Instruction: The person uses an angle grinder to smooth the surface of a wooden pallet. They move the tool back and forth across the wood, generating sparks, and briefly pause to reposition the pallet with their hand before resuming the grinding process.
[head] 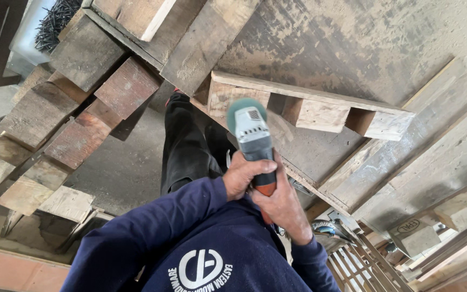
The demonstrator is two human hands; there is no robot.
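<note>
Both my hands grip a grey angle grinder [253,138] that has an orange rear part. My left hand [243,176], coming out of a navy sleeve, wraps the body from the left. Just behind it, my right hand [284,208] holds the rear. The grinder's green round disc [246,111] sits against the end block of a pale wooden pallet piece [320,108], a thin slat with three blocks under it. That piece lies on a large worn wooden board [352,43].
Stacked pallets with reddish and grey blocks [82,113] fill the left. A heap of dark nails [55,19] lies at the top left. More planks and wooden blocks [433,216] lie at the right. My black trouser leg [185,146] stands on grey floor.
</note>
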